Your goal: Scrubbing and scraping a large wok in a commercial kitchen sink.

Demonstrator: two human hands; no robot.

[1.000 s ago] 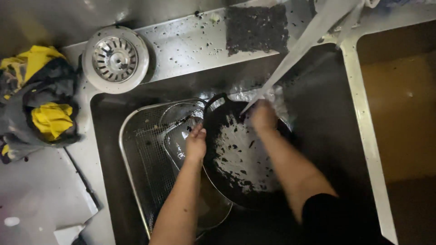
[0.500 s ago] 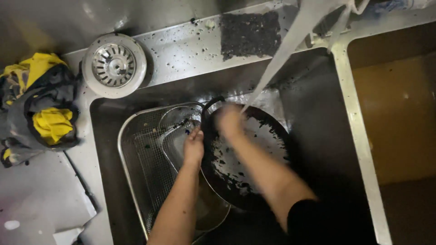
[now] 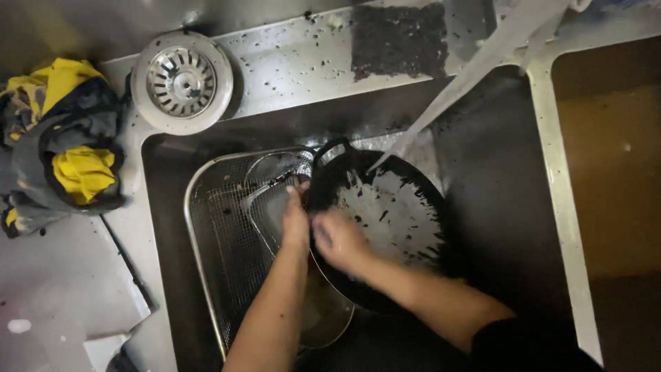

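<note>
At the left rim of the black pan (image 3: 385, 227), the left hand (image 3: 296, 224) is closing its grip on the pan's edge, fingers pointing away from the person toward the loop handle (image 3: 330, 148). The right hand (image 3: 337, 238) is lying just beside it to the right, pressing on the pan's inner surface; motion blur is hiding its fingers, so whether its grip is closed on a cloth or sponge cannot be told. Both hands are sitting at the near-left part of the pan; most of the pan's face is extending to the right and away from them. The pan is tilting in the sink (image 3: 496, 207), its open face turning up toward the camera, its loop handle pointing to the far-left. A stream of water (image 3: 468, 76) is falling diagonally onto the far rim. Under the pan's left side, a wire basket (image 3: 220, 241) is resting. On the bench, a sink strainer (image 3: 182, 81) and a yellow-and-grey cloth (image 3: 65, 145) are lying well apart.
</note>
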